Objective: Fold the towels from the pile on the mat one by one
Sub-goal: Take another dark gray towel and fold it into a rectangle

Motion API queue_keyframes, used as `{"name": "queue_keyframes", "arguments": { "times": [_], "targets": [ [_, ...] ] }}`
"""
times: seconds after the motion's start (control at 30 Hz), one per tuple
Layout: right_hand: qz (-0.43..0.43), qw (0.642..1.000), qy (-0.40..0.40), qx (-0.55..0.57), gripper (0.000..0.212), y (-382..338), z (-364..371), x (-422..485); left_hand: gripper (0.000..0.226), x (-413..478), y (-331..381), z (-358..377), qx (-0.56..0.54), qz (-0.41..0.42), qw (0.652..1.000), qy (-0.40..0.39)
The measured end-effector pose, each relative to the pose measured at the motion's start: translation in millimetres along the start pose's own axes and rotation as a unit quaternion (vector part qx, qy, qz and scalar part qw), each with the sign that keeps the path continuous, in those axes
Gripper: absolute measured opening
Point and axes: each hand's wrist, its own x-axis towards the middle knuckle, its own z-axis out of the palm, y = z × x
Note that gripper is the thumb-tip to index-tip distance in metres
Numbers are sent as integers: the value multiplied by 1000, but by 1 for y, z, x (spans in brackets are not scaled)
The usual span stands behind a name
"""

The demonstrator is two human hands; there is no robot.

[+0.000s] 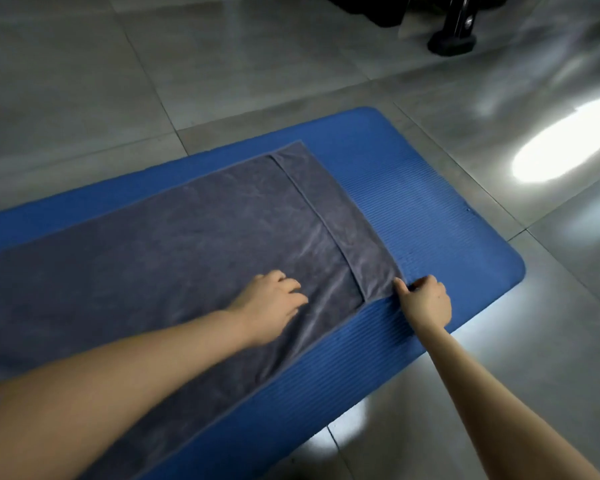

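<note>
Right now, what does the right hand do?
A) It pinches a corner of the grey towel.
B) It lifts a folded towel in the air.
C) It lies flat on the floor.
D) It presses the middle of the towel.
A: the right hand pinches the near corner of the grey towel on the blue mat.

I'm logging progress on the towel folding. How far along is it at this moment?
Done: one grey towel lies flat on the blue mat, seemingly doubled over once, its upper layer ending short of the lower edge. In hand: the left hand rests on it while the right hand pinches the near corner. Left: the further folds; no pile or finished towels are in view.
</note>
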Motion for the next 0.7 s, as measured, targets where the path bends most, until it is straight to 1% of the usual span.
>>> {"name": "queue_keyframes", "arguments": {
  "times": [0.07, 0.17, 0.23, 0.3, 0.37, 0.43, 0.47, 0.53, 0.6, 0.63, 0.7],
  "targets": [
    [-37, 999, 0, -8, 34, 0, 3, 9, 42, 18, 26, 15, -22, -29, 999, -29],
    [-97, 994, -2, -42, 29, 6, 2, 19, 45, 28, 54, 31, 3, -41, 996, -80],
    [-117, 992, 10, -49, 25, 13, -4, 25, 45, 27, 68, 42, 30, -18, 994, -107],
    [-119, 991, 30, -50, 21, 17, -11, 28, 48, 26, 77, 49, 48, 13, 991, -128],
    [-116, 991, 35, -60, 20, 18, -14, 30, 50, 25, 78, 54, 35, 31, 990, -135],
    [-122, 988, 31, -88, 19, 17, -12, 28, 50, 20, 73, 52, 9, 40, 991, -127],
    [-132, 984, 43, -107, 18, 16, -10, 27, 49, 17, 68, 50, -3, 40, 992, -119],
    [-178, 968, 100, -145, 13, 11, -7, 21, 47, 5, 55, 43, -27, 35, 994, -98],
    [-253, 942, 147, -162, 9, -2, -3, 7, 46, -14, 38, 31, -23, 31, 995, -91],
    [-296, 928, 162, -160, 8, -11, 0, -3, 44, -26, 25, 26, -11, 34, 996, -86],
    [-369, 903, 162, -146, 5, -32, 9, -28, 38, -56, -5, 16, 10, 53, 997, -60]
  ]
}}
